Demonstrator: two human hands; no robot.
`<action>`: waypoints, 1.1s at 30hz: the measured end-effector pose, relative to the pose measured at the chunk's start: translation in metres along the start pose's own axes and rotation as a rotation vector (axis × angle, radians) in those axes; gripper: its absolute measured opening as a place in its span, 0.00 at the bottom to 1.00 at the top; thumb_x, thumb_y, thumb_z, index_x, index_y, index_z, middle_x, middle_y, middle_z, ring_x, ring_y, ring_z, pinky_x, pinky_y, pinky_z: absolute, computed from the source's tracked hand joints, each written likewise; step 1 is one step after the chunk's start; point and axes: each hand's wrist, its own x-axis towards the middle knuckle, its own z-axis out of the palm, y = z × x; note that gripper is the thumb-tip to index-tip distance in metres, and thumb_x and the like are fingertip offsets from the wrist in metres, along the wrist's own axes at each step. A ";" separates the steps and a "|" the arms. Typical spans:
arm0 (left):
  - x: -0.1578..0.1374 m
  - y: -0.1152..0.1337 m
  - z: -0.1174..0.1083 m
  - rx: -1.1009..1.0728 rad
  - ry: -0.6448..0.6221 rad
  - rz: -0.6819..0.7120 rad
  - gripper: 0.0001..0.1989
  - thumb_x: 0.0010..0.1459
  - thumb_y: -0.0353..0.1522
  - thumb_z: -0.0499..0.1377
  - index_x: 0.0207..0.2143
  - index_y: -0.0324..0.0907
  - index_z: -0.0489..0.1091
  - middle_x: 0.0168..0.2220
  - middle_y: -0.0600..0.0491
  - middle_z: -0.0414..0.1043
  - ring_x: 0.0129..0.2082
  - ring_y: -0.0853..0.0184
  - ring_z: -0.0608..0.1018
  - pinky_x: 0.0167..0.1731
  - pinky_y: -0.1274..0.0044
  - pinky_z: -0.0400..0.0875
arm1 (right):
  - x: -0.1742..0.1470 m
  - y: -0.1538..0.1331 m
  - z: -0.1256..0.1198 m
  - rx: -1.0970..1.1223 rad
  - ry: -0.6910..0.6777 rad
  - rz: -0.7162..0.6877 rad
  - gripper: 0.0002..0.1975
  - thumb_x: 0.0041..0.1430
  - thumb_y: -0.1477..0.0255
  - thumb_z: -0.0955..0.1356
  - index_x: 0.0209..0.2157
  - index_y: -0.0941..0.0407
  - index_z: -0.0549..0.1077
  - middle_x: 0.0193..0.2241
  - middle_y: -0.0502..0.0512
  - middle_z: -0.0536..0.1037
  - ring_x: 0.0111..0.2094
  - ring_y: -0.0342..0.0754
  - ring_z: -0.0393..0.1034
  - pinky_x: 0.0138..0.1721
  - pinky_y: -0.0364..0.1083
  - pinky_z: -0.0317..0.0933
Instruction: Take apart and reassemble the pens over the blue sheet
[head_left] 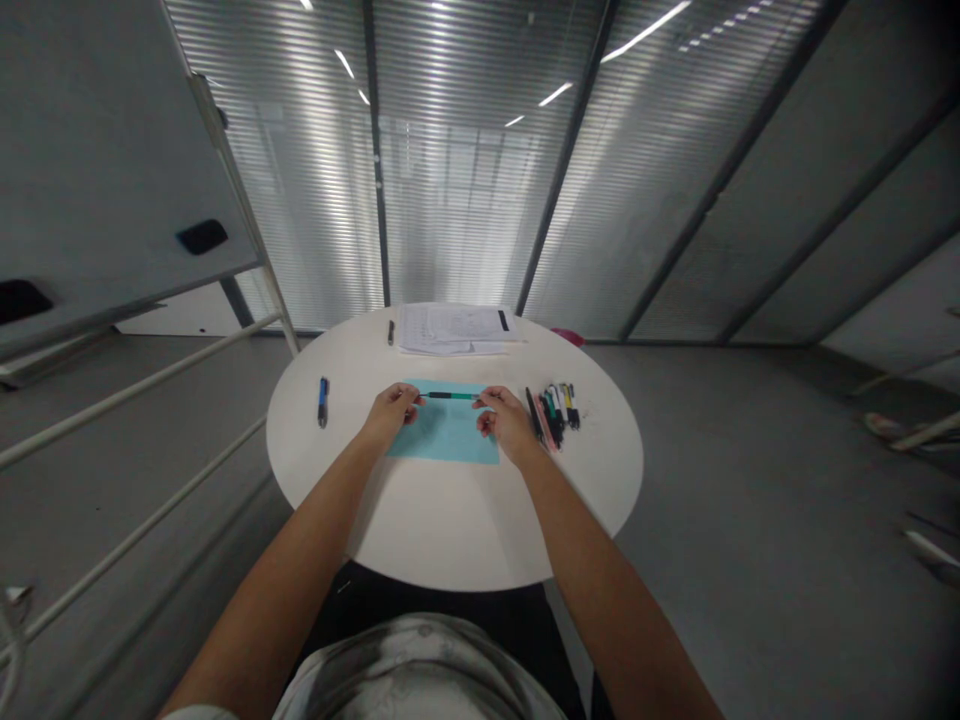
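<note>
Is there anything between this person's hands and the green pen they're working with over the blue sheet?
Nothing visible is in the way. The left hand and right hand each pinch one end of the green pen, held level over the blue sheet. The bunch of pens lies off to the right, apart.

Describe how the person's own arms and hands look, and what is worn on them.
Both forearms are bare from the bottom edge of the picture to the wrists: no sleeves, no gloves. The left hand and right hand show no watch, band or ring that can be made out at this size. At the bottom edge a light grey mottled garment covers the torso.
</note>
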 end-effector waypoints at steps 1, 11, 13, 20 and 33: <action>0.000 0.000 0.000 0.006 0.005 0.003 0.15 0.46 0.41 0.62 0.28 0.40 0.66 0.27 0.53 0.72 0.18 0.76 0.66 0.19 0.80 0.59 | 0.001 0.001 0.000 0.001 0.002 -0.002 0.15 0.46 0.63 0.69 0.34 0.53 0.62 0.26 0.47 0.74 0.15 0.39 0.65 0.14 0.39 0.56; -0.001 0.004 0.000 0.044 0.071 0.000 0.15 0.47 0.41 0.61 0.33 0.38 0.71 0.27 0.53 0.72 0.17 0.76 0.66 0.18 0.80 0.59 | 0.004 0.005 -0.004 -0.008 0.044 -0.026 0.14 0.47 0.63 0.68 0.34 0.53 0.63 0.27 0.47 0.74 0.15 0.40 0.65 0.14 0.39 0.56; -0.001 0.004 -0.001 0.054 0.093 0.000 0.15 0.48 0.40 0.60 0.32 0.38 0.72 0.27 0.53 0.71 0.17 0.76 0.66 0.18 0.80 0.59 | 0.003 0.004 -0.003 0.001 0.051 -0.032 0.14 0.47 0.64 0.68 0.34 0.53 0.63 0.26 0.47 0.74 0.15 0.40 0.65 0.14 0.39 0.56; -0.003 0.007 -0.001 0.071 0.118 0.001 0.15 0.50 0.40 0.58 0.33 0.37 0.72 0.28 0.52 0.70 0.18 0.76 0.66 0.17 0.81 0.59 | 0.004 0.003 -0.003 0.024 0.088 -0.044 0.13 0.47 0.64 0.68 0.33 0.54 0.63 0.25 0.46 0.75 0.14 0.40 0.65 0.13 0.39 0.54; 0.002 0.003 -0.005 -0.008 0.157 -0.038 0.14 0.47 0.39 0.59 0.33 0.38 0.71 0.26 0.54 0.69 0.17 0.77 0.66 0.17 0.81 0.59 | 0.007 0.004 -0.007 0.050 0.164 -0.073 0.12 0.46 0.64 0.68 0.32 0.54 0.64 0.23 0.45 0.74 0.13 0.39 0.63 0.13 0.39 0.52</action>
